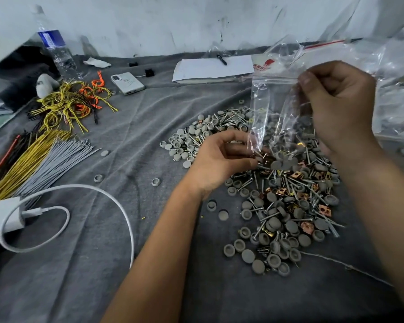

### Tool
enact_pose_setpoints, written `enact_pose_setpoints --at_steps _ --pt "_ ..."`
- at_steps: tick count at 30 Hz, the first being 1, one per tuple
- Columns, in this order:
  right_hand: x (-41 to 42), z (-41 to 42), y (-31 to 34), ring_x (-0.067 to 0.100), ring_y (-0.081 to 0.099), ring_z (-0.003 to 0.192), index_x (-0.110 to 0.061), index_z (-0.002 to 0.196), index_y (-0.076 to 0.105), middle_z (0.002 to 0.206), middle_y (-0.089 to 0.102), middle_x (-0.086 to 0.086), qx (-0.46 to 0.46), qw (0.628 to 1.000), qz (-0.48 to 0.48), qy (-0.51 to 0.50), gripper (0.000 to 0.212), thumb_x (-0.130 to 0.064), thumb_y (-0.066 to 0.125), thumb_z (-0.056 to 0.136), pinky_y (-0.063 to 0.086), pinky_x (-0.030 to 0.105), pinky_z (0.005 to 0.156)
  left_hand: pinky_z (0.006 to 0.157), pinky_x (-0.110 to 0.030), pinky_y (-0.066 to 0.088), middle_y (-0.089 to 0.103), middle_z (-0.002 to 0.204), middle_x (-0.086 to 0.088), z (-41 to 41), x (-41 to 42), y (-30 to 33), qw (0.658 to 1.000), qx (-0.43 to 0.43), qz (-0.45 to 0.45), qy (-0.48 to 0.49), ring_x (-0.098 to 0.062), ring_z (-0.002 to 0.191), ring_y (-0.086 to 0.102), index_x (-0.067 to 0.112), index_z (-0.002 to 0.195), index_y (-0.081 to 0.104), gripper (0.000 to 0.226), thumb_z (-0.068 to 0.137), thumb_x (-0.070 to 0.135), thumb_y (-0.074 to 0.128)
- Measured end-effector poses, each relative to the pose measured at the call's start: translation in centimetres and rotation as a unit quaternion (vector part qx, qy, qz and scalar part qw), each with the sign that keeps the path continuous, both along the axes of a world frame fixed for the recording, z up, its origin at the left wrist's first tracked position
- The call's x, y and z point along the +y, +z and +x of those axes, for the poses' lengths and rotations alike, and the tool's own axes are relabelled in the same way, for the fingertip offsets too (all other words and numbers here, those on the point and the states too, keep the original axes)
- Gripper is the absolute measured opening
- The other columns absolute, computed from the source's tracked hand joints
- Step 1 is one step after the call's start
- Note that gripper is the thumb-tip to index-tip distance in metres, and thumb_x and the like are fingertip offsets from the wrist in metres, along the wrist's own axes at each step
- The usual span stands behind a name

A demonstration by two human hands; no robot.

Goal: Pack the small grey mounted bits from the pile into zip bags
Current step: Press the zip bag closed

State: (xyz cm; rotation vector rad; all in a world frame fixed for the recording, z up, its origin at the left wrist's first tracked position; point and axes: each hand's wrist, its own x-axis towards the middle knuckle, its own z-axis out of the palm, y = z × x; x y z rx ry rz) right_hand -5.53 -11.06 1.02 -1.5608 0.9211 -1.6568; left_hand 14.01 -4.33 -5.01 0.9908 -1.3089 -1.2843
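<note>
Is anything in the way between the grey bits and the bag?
Nothing visible blocks them. The zip bag hangs right over the pile, pinched by the right hand, while the left hand touches its bottom corner at the pile.

Illumination is even, diffuse and moderately bright, with a cool cast. Shadows are soft and short. Specular glare appears on the zip bag (275,101) at upper right. Wide-angle distortion bends the frame edges. The corners show slight softness; the centre is sharp.
</note>
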Motion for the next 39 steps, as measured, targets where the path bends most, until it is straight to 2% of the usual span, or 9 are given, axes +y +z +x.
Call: enact_pose_setpoints --at_steps 5,9,12,16,22,26,30,34,39 --pt "-0.1 -0.2 -1.5 0.018 0.068 0.059 -0.010 0.115 0.062 0.078 0.076 0.007 -0.054 0.996 0.066 0.037 0.017 -0.014 0.067 0.099 0.054 0.026 0.053 0.078 -0.030 0.062 0.075 0.096 -0.016 0.0 0.1 0.2 1.000 0.007 0.004 0.004 -0.022 0.086 0.075 0.003 0.111 0.069 0.040 0.081 -0.024 0.069" --pt "0.4 -0.2 -2.2 0.021 0.069 0.061 -0.009 0.123 0.057 0.084 0.077 0.008 -0.057 0.994 0.063 0.064 0.024 -0.010 0.064 0.100 0.055 0.030 0.057 0.062 -0.019 0.053 0.079 0.106 -0.011 0.0 0.5 0.6 1.000 0.019 -0.002 0.009 -0.019 0.088 0.073 0.005 0.113 0.068 0.022 0.091 0.005 0.072" --pt "0.9 0.1 -1.5 0.025 0.072 0.063 -0.014 0.121 0.058 0.088 0.078 0.011 -0.043 0.993 0.017 0.104 0.025 -0.015 0.068 0.098 0.056 0.030 0.058 0.058 -0.020 0.050 0.078 0.107 -0.017 0.0 0.3 0.7 0.999 0.038 -0.012 0.035 -0.018 0.084 0.072 0.014 0.104 0.072 0.017 0.087 0.013 0.075" --pt "1.0 0.2 0.0 0.026 0.071 0.064 -0.021 0.106 0.069 0.088 0.078 0.012 -0.040 0.991 -0.032 0.126 0.018 -0.026 0.078 0.092 0.056 0.034 0.058 0.059 -0.025 0.060 0.077 0.093 -0.015 0.5 0.5 0.7 0.998 0.065 -0.011 -0.007 -0.016 0.070 0.073 0.012 0.097 0.074 0.014 0.087 0.002 0.071" --pt "0.3 0.2 -3.4 0.016 0.067 0.057 -0.019 0.089 0.073 0.079 0.077 0.005 0.083 0.990 0.073 0.089 0.007 -0.015 0.079 0.088 0.052 0.025 0.047 0.062 -0.031 0.060 0.076 0.098 -0.013 0.7 0.4 0.6 0.998 0.047 0.007 0.029 -0.030 0.079 0.074 0.002 0.107 0.069 0.018 0.097 0.016 0.065" --pt "0.1 0.5 -4.4 0.015 0.066 0.057 -0.020 0.090 0.075 0.079 0.077 0.006 0.040 0.994 0.071 0.078 0.005 -0.018 0.079 0.090 0.052 0.023 0.049 0.054 -0.028 0.057 0.077 0.083 -0.007 0.4 0.1 0.2 0.992 0.048 -0.016 0.116 -0.021 0.068 0.074 0.007 0.091 0.071 0.011 0.100 0.012 0.067" --pt "0.2 0.5 -4.6 0.019 0.067 0.057 -0.018 0.094 0.076 0.080 0.076 0.009 0.053 0.989 0.087 0.110 0.005 -0.020 0.072 0.095 0.054 0.027 0.049 0.049 -0.026 0.053 0.075 0.077 -0.007 0.1 -0.1 0.1 0.986 0.064 -0.024 0.152 -0.019 0.061 0.069 0.023 0.072 0.073 0.032 0.099 0.008 0.067" --pt "0.4 0.4 -4.6 0.017 0.065 0.057 -0.015 0.094 0.076 0.079 0.075 0.007 0.035 0.988 0.086 0.125 0.008 -0.019 0.070 0.097 0.052 0.027 0.046 0.047 -0.022 0.049 0.074 0.075 -0.008 0.1 -0.1 0.3 0.981 0.085 -0.047 0.167 -0.018 0.058 0.067 0.015 0.077 0.071 0.021 0.097 0.011 0.066" --pt "0.8 0.6 -4.8 0.015 0.068 0.065 -0.018 0.097 0.075 0.087 0.075 0.012 0.033 0.985 0.086 0.145 0.011 -0.020 0.065 0.100 0.051 0.026 0.049 0.049 -0.025 0.048 0.074 0.078 -0.007 0.2 -0.1 0.1 0.978 0.086 -0.052 0.185 -0.018 0.061 0.067 0.019 0.081 0.074 0.013 0.094 0.019 0.069"
